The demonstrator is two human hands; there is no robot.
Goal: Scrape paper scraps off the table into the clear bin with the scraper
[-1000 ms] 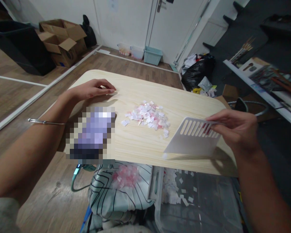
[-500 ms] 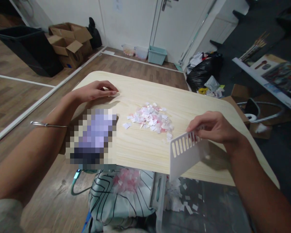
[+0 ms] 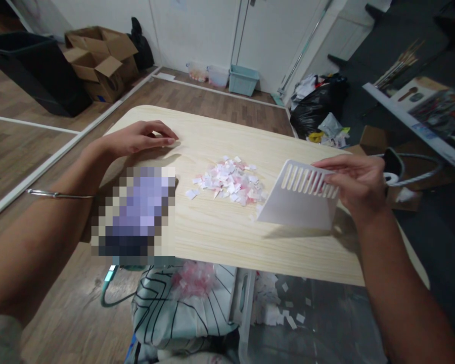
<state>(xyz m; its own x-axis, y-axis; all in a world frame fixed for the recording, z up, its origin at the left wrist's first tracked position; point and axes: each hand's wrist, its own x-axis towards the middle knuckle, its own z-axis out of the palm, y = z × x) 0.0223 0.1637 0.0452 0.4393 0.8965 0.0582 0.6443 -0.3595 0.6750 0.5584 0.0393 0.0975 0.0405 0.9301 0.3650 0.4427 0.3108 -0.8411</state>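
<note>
At the slotted side, our right hand [image 3: 360,182] pinches the white scraper [image 3: 298,210] in its fingers, leaving the plain edge free | paper scraps [image 3: 231,179] heap beside its corner on the counter [image 3: 208,232] | our left hand [image 3: 142,139], fingers loosely bent, rests there, likely for support

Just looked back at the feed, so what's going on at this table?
A person's right hand grips a white slotted scraper by its slotted edge, with one corner beside a loose pile of white and pink bits on the tabletop. The left hand is by the table's far-left side, with nothing visible in its grasp. Below the near edge, pink bits lie on a striped cloth and white pieces in a clear bin.
</note>
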